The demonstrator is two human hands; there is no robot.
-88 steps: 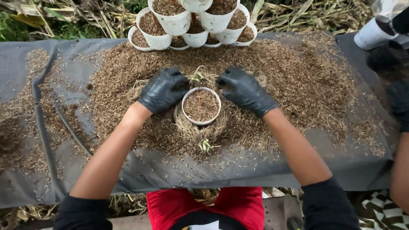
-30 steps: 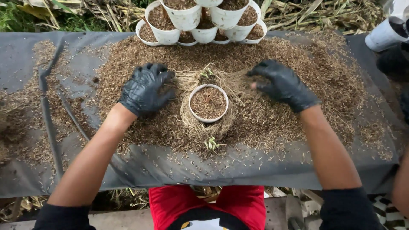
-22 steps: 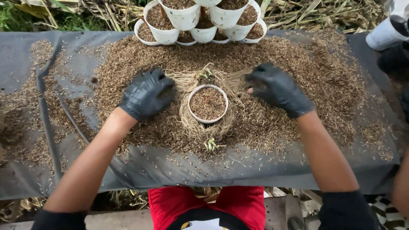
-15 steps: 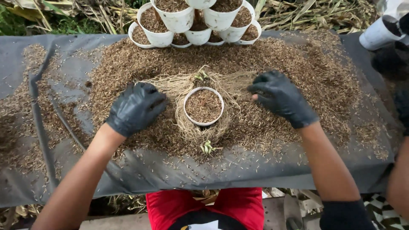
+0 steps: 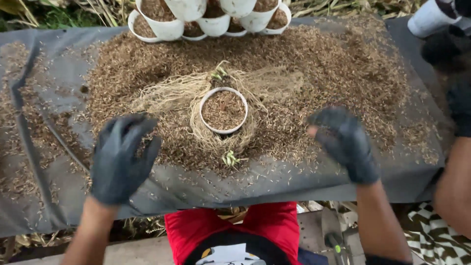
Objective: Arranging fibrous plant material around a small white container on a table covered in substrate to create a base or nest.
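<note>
Altogether two black-gloved hands hover above the surface (image 5: 59, 88), which is draped in grey sheeting and strewn with brown husk mulch (image 5: 319, 64). At left, the left hand (image 5: 122, 159) is spread wide, holding nothing. Between the hands sits one small white pot (image 5: 223, 110), upright, mouth facing up, filled with mulch and ringed by pale straw-like roots (image 5: 171, 93). At right, the right hand (image 5: 346, 142) is loosely curled, empty. Several filled white pots (image 5: 164, 29) cluster at the far edge.
</note>
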